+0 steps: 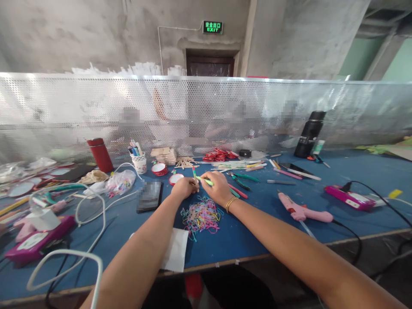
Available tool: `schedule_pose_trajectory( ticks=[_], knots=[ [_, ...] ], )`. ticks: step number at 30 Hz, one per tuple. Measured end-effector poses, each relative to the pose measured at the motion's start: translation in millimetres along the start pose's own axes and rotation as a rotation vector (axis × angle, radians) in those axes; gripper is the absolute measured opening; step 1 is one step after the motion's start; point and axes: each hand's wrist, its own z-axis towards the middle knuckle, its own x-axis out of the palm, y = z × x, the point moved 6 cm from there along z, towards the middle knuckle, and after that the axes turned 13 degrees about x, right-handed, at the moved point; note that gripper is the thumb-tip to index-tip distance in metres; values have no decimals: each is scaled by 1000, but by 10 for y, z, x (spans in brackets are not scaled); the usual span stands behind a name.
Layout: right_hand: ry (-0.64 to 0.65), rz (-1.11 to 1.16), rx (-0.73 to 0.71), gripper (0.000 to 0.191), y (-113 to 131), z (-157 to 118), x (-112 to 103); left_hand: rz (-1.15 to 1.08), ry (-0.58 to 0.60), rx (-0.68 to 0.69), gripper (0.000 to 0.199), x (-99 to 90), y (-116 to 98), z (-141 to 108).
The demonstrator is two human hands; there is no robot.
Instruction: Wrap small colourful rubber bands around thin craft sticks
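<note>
Between the fingers of my left hand (186, 187) stands a small wooden craft stick (194, 171), its upper part coloured red and green. My right hand (217, 185) is closed round a light green marker (206, 181), whose tip end points at the stick. Whether the tip touches the wood is too small to tell. Just below both hands lies a loose heap of coloured rubber bands (202, 216). Beside my left hand is a round red-rimmed tin (175, 178) with a white face.
Green-handled pliers (241, 179) lie right of my hands, then a pink glue gun (302, 210) and a purple power strip (349, 197). To the left are a phone (149, 196), a cup of markers (139, 163) and a white cable (104, 214). A perforated metal screen (193, 111) stands behind.
</note>
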Motion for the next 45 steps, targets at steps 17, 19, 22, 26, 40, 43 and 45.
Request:
schedule_pose_trajectory(
  ticks=[17,19,22,26,40,43,45],
  knots=[
    [26,24,2,11,15,-7,-2,-32,-3,-16,10,25,39,11],
    [17,5,23,11,-8,3,-10,-24,2,-19,10,28,40,10],
    [1,-15,62,12,-39,17,-31,-29,1,-28,11,32,45,9],
    [0,5,36,13,-9,5,-44,-35,7,-33,12,37,52,15],
    [2,-28,47,15,-45,13,-19,-28,5,-20,8,30,3,0],
    [3,-16,31,14,-28,5,-14,-58,13,-13,8,38,19,11],
    [5,0,29,14,-17,3,-12,-57,19,-13,8,39,24,15]
  ],
)
